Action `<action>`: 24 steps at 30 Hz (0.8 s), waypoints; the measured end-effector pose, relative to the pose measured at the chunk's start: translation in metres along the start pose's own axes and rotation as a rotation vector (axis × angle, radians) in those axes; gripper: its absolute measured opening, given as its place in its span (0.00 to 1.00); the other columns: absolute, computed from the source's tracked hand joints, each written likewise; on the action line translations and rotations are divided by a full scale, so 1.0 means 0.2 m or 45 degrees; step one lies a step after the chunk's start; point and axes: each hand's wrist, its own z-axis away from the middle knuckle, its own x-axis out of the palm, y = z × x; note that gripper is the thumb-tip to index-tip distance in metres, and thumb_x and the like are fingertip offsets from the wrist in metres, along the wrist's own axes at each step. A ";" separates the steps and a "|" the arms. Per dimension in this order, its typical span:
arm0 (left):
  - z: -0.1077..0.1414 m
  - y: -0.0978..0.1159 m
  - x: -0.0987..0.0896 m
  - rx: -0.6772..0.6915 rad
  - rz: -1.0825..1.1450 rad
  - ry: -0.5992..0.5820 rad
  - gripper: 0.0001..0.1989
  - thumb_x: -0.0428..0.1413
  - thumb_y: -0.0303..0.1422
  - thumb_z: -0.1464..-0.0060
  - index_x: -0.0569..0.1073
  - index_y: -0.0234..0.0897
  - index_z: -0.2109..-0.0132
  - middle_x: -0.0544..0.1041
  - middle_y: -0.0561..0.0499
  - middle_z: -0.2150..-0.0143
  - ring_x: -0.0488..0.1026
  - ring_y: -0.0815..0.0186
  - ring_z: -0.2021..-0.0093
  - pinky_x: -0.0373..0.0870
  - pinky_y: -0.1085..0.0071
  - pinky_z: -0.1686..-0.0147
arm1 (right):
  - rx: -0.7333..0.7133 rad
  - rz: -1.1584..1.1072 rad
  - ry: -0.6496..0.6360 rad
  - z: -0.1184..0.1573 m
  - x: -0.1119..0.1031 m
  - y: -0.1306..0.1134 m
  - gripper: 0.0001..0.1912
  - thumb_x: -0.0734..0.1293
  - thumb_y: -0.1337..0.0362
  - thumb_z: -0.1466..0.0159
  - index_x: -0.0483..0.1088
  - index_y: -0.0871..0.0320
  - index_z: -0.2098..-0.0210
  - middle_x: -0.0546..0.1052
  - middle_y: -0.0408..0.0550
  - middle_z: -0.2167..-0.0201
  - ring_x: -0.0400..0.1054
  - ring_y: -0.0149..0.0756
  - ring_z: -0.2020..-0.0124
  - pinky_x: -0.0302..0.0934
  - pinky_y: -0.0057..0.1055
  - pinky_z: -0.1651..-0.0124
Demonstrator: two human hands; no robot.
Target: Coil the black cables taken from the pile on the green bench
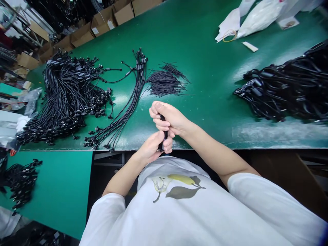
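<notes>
Both hands meet just above the front edge of the green table, around a black cable [166,134] folded into a short bundle. My right hand [167,118] is closed round its upper part. Lower down, my left hand [153,145] grips the other end between thumb and fingers. Most of the bundle is hidden by the fingers. Just beyond the hands lies a heap of thin black ties [165,82]. Left of that heap, a loose bunch of straight black cables [130,102] with connectors at both ends stretches toward the table edge.
A large pile of black cables [66,89] covers the table's left part. Bundled black cables [287,85] lie at the right. White bags [258,18] and a small white strip [249,46] are at the back right. Cardboard boxes [104,21] line the far edge.
</notes>
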 end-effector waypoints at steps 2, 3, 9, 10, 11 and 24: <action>0.00 0.01 0.00 -0.042 0.018 -0.008 0.19 0.58 0.47 0.44 0.72 0.32 0.60 0.62 0.56 0.76 0.60 0.74 0.77 0.63 0.77 0.76 | 0.020 -0.062 -0.024 0.01 0.00 -0.03 0.22 0.68 0.50 0.38 0.57 0.59 0.72 0.58 0.32 0.78 0.42 0.13 0.88 0.43 0.13 0.90; 0.00 0.01 0.01 -0.065 0.031 -0.021 0.18 0.59 0.45 0.44 0.72 0.32 0.60 0.63 0.55 0.74 0.62 0.73 0.75 0.65 0.76 0.74 | 0.022 -0.083 -0.046 0.02 0.00 -0.04 0.22 0.69 0.50 0.38 0.57 0.59 0.72 0.58 0.32 0.79 0.41 0.13 0.88 0.42 0.13 0.90; -0.01 -0.02 0.01 -0.071 -0.047 -0.081 0.20 0.63 0.46 0.52 0.68 0.36 0.63 0.60 0.56 0.74 0.61 0.72 0.75 0.65 0.75 0.75 | -0.056 -0.016 -0.187 0.03 -0.03 -0.05 0.24 0.67 0.46 0.39 0.56 0.58 0.72 0.56 0.31 0.80 0.39 0.14 0.90 0.40 0.15 0.91; -0.01 -0.03 -0.01 -0.026 -0.175 -0.044 0.19 0.60 0.48 0.49 0.67 0.36 0.63 0.59 0.57 0.74 0.59 0.72 0.76 0.62 0.76 0.77 | -0.096 0.089 -0.160 0.03 -0.04 -0.06 0.23 0.66 0.45 0.38 0.57 0.58 0.72 0.56 0.31 0.80 0.42 0.16 0.89 0.44 0.17 0.89; -0.01 -0.03 -0.03 0.048 -0.372 0.025 0.18 0.57 0.48 0.46 0.67 0.37 0.62 0.59 0.56 0.74 0.59 0.72 0.76 0.60 0.76 0.78 | -0.164 0.257 -0.101 0.04 -0.07 -0.08 0.22 0.65 0.45 0.37 0.58 0.58 0.71 0.58 0.33 0.79 0.49 0.18 0.88 0.51 0.19 0.86; -0.02 0.01 -0.28 0.708 -2.776 0.418 0.17 0.39 0.34 0.32 0.69 0.31 0.49 0.74 0.43 0.63 0.70 0.59 0.62 0.65 0.66 0.62 | -0.265 2.883 -0.426 0.23 -0.21 0.07 0.14 0.56 0.62 0.29 0.69 0.65 0.58 0.73 0.53 0.67 0.66 0.39 0.68 0.55 0.34 0.64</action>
